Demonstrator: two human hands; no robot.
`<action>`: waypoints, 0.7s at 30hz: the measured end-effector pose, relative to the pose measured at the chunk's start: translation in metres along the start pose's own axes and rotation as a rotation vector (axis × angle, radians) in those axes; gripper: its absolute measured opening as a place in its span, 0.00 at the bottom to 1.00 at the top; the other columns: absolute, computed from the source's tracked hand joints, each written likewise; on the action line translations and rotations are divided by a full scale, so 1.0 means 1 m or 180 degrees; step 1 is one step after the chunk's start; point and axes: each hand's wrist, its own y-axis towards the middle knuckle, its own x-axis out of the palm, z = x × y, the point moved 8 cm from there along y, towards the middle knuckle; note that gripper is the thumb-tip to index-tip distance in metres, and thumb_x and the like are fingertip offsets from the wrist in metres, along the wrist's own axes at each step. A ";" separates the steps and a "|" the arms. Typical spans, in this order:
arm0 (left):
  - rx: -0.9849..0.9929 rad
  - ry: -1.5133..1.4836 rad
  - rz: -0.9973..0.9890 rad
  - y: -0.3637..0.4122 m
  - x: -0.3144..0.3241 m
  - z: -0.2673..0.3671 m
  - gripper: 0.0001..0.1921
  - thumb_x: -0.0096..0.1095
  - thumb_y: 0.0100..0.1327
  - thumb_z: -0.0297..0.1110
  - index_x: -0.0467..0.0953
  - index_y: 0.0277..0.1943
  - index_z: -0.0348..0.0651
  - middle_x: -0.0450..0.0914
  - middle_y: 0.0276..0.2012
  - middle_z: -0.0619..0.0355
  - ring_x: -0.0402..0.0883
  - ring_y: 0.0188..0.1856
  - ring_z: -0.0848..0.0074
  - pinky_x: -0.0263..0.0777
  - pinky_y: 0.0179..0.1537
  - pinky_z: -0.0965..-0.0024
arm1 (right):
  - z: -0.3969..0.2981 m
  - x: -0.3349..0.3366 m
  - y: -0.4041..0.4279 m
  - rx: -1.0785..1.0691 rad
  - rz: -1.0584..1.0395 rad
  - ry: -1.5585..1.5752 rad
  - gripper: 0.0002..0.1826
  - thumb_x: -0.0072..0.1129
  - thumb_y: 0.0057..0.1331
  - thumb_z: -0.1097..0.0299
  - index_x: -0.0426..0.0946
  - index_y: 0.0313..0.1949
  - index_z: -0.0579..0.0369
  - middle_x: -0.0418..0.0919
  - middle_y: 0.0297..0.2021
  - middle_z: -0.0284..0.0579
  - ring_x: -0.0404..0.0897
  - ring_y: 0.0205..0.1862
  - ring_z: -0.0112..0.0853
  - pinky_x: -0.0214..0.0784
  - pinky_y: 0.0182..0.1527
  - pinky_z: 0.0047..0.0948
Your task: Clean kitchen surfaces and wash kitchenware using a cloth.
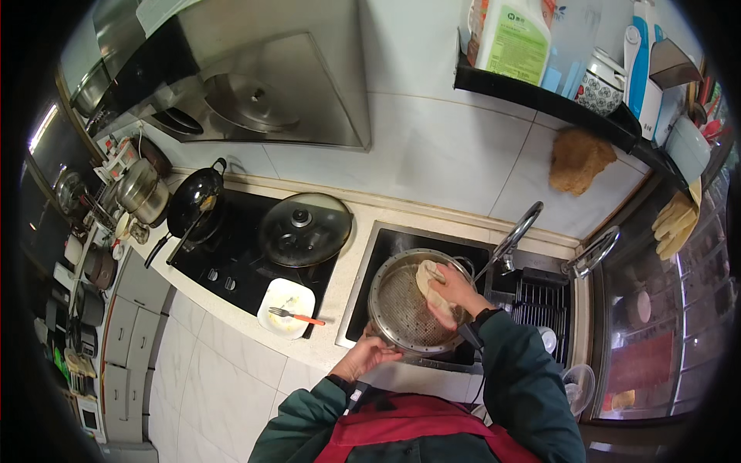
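Observation:
A round metal steamer basket (399, 307) with a perforated base is tilted over the sink (358, 289). My left hand (369, 354) grips its near-left rim, with the thumb and fingers around the edge. Inside it, my right hand (454, 287) presses a pale cloth (427, 275) against the upper right part of the holed base. The cloth hangs down under my fingers and partly hides the base. Beside the basket, the chrome faucet (521, 223) rises from behind the sink, its spout angled towards the right.
Left of the sink, a white square dish (282, 324) holds an orange-handled fork (298, 316). A lidded pan (305, 230) and a black wok (197, 199) stand on the cooktop (243, 254). A dish rack (541, 304) lies to the right. A loaded shelf (521, 92) juts from the wall.

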 end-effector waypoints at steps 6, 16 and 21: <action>-0.0012 0.0183 0.0119 0.005 -0.008 0.014 0.40 0.46 0.46 0.15 0.39 0.62 0.50 0.57 0.53 0.40 0.73 0.47 0.51 0.73 0.47 0.50 | 0.038 0.031 -0.033 0.1345 -0.0113 -0.0115 0.29 0.58 0.53 0.59 0.65 0.51 0.62 0.71 0.45 0.63 0.70 0.50 0.51 0.64 0.51 0.36; -0.0383 0.0245 -0.0187 0.000 -0.011 0.008 0.41 0.46 0.46 0.15 0.40 0.62 0.52 0.60 0.54 0.40 0.74 0.47 0.50 0.74 0.46 0.49 | -0.086 0.011 0.019 -0.0587 -0.0718 -0.0450 0.08 0.56 0.50 0.71 0.72 0.31 0.55 0.75 0.27 0.54 0.76 0.33 0.50 0.66 0.33 0.42; -0.0229 0.0218 -0.0133 -0.001 -0.002 0.019 0.41 0.43 0.45 0.16 0.40 0.63 0.53 0.61 0.54 0.40 0.74 0.46 0.48 0.72 0.47 0.48 | -0.010 -0.029 0.007 0.0564 0.0041 -0.2147 0.10 0.58 0.51 0.62 0.77 0.30 0.53 0.78 0.26 0.49 0.78 0.33 0.45 0.70 0.32 0.40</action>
